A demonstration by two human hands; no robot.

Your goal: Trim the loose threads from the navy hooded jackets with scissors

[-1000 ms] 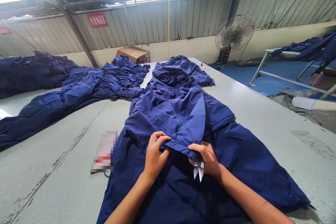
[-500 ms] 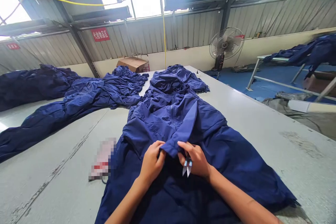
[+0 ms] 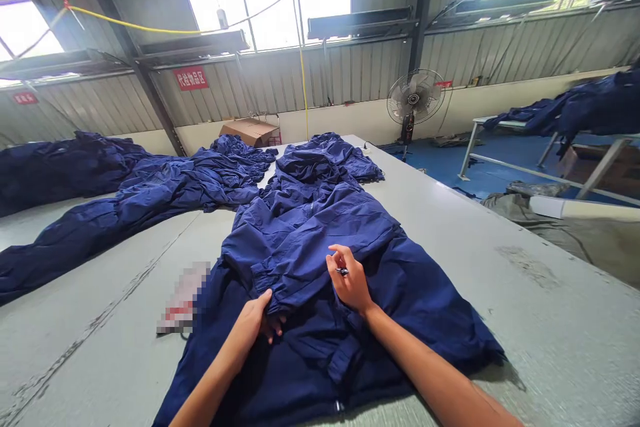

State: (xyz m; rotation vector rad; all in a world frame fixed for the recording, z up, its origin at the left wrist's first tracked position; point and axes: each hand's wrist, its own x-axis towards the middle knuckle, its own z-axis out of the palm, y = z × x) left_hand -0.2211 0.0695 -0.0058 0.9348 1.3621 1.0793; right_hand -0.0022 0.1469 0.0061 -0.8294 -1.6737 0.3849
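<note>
A navy blue jacket (image 3: 320, 233) with a front zip lies spread over more navy cloth on the table. My left hand (image 3: 253, 320) is closed on the jacket's gathered edge, thumb on top and fingers underneath. My right hand (image 3: 350, 283) is raised just over the jacket's middle, fingers curled around a pair of thread snips (image 3: 342, 271). Only a small end of the snips shows; the blades are hidden by the hand. Below my right hand, a loose strip of navy cloth (image 3: 345, 360) rests on the dark fabric.
More navy garments (image 3: 200, 173) are heaped on the left of the white table (image 3: 435, 227). A blurred pinkish item (image 3: 185, 300) lies left of the jacket. Behind stand a cardboard box (image 3: 250, 130) and a fan (image 3: 414, 99). A metal rack (image 3: 473, 147) with navy clothes is at right.
My hands have moved apart, the left one lower and leftward. The right hand has let go of the jacket edge and turned, hiding the snips' blades. The jacket edge now lies flatter.
</note>
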